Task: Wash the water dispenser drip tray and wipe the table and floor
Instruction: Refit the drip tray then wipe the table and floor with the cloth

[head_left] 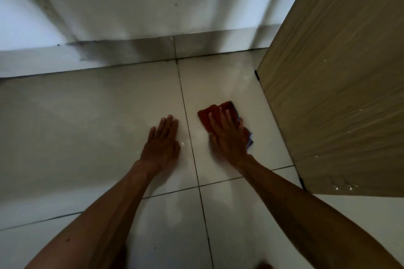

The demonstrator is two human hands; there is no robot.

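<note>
Down at floor level. Both hands rest on the pale tiled floor (87,116), apart, one on each side of a dark grout line (185,111) that runs away from the person toward the wall (131,6).

Left hand (162,140): flat on bare tile, fingers straight and close together, holding nothing. It reads as a prop for body weight.

Right hand (228,137): palm down on a red cloth (218,113), fingers straight and spread, pressing rather than gripping. The thumb-side edge is blurred.

Cloth: flattened under the right palm, with a blue edge showing at the little-finger side. Its long axis lies roughly in line with the forearm, pointing away and a little leftward, and the far end sticks out past the fingertips. It lies between the grout line and the wooden panel (328,94) standing at the right, near the panel but not touching it.

Key relation: a few droplets (182,143) sit just beside the left hand, across the grout line from the cloth. Only the right hand has the cloth, so the likely stroke is a leftward sweep over the line, and the left hand would need to lift clear.

Drip tray not in view. Cannot tell whether the panel belongs to the table. Judged step: floor wiping.
</note>
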